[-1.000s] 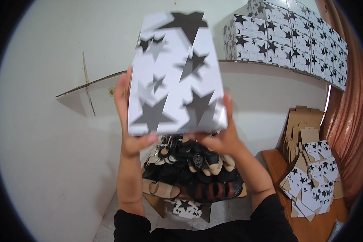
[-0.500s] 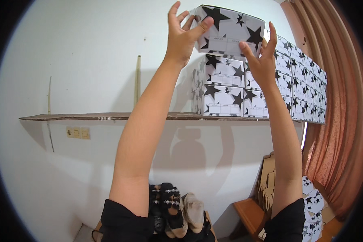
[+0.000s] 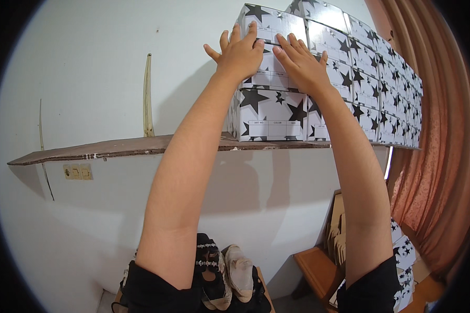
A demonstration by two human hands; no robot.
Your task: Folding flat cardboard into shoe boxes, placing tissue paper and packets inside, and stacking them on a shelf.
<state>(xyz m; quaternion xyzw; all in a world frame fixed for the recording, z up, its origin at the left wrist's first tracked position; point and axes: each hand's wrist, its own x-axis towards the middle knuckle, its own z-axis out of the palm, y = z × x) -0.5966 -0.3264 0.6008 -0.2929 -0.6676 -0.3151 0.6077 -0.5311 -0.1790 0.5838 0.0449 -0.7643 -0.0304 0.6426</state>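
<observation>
A white shoe box with black stars (image 3: 281, 22) sits on top of the leftmost column of a stack. Under it are a middle box (image 3: 272, 79) and a bottom box (image 3: 271, 112), the bottom one resting on a wall shelf (image 3: 115, 149). My left hand (image 3: 240, 58) is at the left front of the upper two boxes, fingers spread. My right hand (image 3: 304, 68) lies against their front with its fingers stretched out, near the seam between them. Neither hand grips anything. My hands cover parts of the upper two box fronts.
More matching boxes (image 3: 368, 86) fill the shelf to the right, beside an orange-brown curtain (image 3: 423, 193). An upright bracket (image 3: 148, 99) stands at the shelf's left part. Below are black sandals (image 3: 212, 284), a beige shoe (image 3: 240, 274), a wooden bench (image 3: 318, 266) and flat cardboard pieces (image 3: 337, 221).
The top box, held up between both hands before, now rests on the left column. My hands have let go of it and moved down its front. The view has shifted closer.
</observation>
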